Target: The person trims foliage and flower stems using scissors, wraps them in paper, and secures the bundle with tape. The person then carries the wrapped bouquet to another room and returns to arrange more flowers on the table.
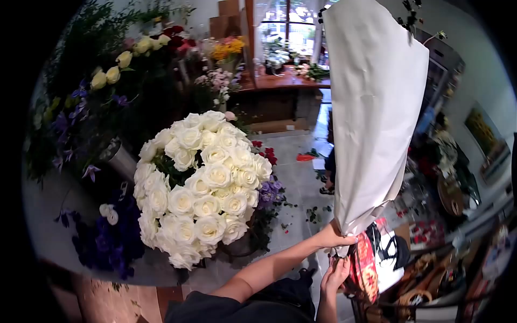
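Note:
A tall bundle of flowers wrapped in white paper (377,107) rises at right of centre, leaning slightly. Dark leafy sprigs (412,16) show at its top edge; the wrapping hides the rest. My left hand (335,237) is closed around the narrow lower end of the paper. Just below it, my right hand (336,273) has its fingers pinched together by the bottom of the bundle, and what they hold is too small to make out. To the left stands a big mass of white roses (207,183).
Purple flowers (105,237) and yellow roses (113,74) crowd the left side. A wooden counter (269,82) with flowers runs below the window. Leaves and petals litter the tiled floor (293,215). Red-patterned material (364,264) lies beside my hands, near cluttered shelves at right.

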`<action>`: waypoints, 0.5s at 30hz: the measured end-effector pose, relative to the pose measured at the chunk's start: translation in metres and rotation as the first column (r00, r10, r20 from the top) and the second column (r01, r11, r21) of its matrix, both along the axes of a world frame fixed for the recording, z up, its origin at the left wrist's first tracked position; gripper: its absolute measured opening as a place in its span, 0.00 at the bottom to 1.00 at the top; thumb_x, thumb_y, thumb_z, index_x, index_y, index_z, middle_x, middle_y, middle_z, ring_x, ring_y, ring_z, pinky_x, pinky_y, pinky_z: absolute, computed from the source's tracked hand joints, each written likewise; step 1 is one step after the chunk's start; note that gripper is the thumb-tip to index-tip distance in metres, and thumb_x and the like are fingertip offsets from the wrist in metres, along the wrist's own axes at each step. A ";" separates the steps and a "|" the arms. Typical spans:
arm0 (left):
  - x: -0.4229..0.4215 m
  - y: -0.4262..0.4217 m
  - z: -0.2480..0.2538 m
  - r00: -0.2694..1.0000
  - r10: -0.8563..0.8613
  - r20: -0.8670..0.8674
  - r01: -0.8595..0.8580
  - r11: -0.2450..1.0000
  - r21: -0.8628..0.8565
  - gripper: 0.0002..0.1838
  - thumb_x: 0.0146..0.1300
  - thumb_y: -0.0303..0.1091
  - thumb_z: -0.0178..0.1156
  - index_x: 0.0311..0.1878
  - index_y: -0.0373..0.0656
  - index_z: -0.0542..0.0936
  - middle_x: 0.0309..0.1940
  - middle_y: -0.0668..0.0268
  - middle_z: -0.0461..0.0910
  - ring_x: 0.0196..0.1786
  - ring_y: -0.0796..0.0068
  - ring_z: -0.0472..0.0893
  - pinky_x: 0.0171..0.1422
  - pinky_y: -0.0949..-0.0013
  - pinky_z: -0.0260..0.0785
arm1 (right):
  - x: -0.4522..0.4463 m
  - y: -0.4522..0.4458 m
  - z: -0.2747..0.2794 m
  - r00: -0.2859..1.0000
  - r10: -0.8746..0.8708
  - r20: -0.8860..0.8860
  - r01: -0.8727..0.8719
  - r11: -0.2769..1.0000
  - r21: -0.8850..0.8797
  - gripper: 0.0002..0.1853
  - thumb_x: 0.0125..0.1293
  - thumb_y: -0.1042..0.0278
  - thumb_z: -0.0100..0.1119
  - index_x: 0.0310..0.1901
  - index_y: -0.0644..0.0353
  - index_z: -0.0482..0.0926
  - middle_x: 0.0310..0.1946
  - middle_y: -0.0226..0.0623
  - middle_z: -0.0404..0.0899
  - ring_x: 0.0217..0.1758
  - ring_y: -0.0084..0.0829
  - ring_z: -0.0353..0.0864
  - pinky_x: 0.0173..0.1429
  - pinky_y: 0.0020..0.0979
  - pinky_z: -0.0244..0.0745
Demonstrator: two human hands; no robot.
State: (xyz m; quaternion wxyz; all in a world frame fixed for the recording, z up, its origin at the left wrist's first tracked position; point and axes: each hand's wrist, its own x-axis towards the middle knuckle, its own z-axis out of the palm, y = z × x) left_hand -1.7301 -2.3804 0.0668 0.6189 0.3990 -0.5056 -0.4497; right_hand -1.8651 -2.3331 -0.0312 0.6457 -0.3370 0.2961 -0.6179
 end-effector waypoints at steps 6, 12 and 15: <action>0.005 -0.088 0.008 0.970 0.235 0.068 -0.235 0.972 -0.004 0.32 0.45 0.31 0.66 0.56 0.32 0.69 0.47 0.63 0.74 0.48 0.76 0.72 0.54 0.73 0.64 | 0.000 -0.097 0.012 0.982 0.185 0.039 -0.177 0.971 -0.160 0.23 0.62 0.73 0.54 0.56 0.68 0.61 0.49 0.44 0.70 0.53 0.33 0.70 0.58 0.31 0.66; 0.017 -0.140 0.012 0.922 0.377 0.091 -0.387 0.903 0.187 0.27 0.47 0.29 0.65 0.53 0.32 0.72 0.43 0.64 0.77 0.45 0.77 0.74 0.53 0.73 0.66 | 0.017 -0.175 0.012 0.726 0.117 -0.678 -0.398 0.875 -0.276 0.14 0.57 0.74 0.59 0.44 0.67 0.72 0.35 0.33 0.74 0.37 0.23 0.72 0.43 0.27 0.67; 0.024 -0.158 0.025 0.929 0.366 0.047 -0.367 0.905 0.214 0.27 0.46 0.29 0.66 0.52 0.33 0.72 0.42 0.65 0.77 0.45 0.78 0.74 0.52 0.73 0.66 | 0.026 -0.216 0.002 0.677 0.366 -0.638 -0.549 0.829 -0.108 0.14 0.55 0.78 0.58 0.44 0.66 0.72 0.35 0.35 0.76 0.37 0.28 0.75 0.41 0.26 0.68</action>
